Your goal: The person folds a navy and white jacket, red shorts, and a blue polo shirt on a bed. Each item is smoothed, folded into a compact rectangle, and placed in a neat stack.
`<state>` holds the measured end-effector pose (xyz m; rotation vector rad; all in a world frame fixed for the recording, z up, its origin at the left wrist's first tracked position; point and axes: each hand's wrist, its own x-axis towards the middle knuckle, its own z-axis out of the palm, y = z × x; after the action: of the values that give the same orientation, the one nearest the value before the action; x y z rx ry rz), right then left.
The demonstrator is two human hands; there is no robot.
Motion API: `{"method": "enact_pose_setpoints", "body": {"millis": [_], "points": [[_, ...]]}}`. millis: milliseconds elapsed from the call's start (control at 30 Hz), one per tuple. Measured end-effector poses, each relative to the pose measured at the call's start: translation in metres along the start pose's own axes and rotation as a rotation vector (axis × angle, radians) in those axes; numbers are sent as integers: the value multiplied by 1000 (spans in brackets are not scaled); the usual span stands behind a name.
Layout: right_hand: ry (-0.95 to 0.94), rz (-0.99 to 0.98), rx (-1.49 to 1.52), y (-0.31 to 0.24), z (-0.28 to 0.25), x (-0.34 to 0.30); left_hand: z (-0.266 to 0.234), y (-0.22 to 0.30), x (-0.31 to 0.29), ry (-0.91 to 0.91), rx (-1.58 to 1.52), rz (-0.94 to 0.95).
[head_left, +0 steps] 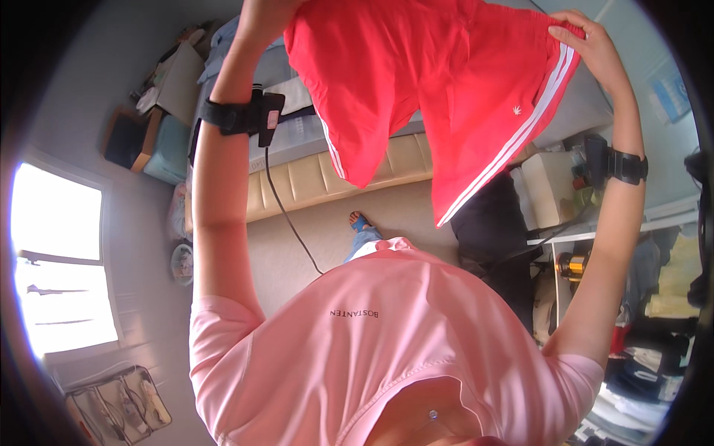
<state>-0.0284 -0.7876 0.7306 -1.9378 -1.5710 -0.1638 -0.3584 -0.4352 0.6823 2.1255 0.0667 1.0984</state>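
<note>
Red shorts [372, 70] with white side stripes and a small white leaf mark hang spread out in front of me, both legs pointing down. My right hand [587, 43] pinches the waistband at the upper right corner, thumb and fingers closed on the cloth. At the opposite upper corner is my left hand [269, 13], which the top edge of the head view cuts off. Its fingers are out of sight, but the shorts are held up at that side. Each wrist wears a black strap with a small device.
Beyond the shorts stands a bed [264, 175] with a padded beige side. A black cable [279, 201] dangles from the left wrist device. Shelves with folded clothes [639, 379] are at the right. A bin [181, 264] and a bright window [59, 253] are at the left.
</note>
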Motion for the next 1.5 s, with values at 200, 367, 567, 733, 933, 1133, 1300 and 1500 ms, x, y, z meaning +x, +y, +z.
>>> {"method": "enact_pose_setpoints", "body": {"millis": [200, 367, 567, 733, 933, 1133, 1300, 1500], "points": [[-124, -87, 22, 25, 42, 26, -5, 7, -13, 23, 567, 267], [-415, 62, 212, 16, 72, 49, -20, -10, -23, -5, 545, 84], [-578, 7, 198, 30, 109, 79, -32, -59, -23, -78, 428, 134], [-627, 42, 177, 55, 115, 118, -41, -86, -8, -54, 408, 55], [-312, -154, 242, 93, 126, 130, -40, -97, 10, -209, 267, 0], [-172, -228, 213, 107, 118, 168, -35, -106, 29, -205, 325, -59], [11, -341, 183, 115, 110, 173, -21, -116, 49, -302, 321, -27], [67, -321, 217, 111, 101, 179, -21, -106, 43, -356, 457, -12]]}}
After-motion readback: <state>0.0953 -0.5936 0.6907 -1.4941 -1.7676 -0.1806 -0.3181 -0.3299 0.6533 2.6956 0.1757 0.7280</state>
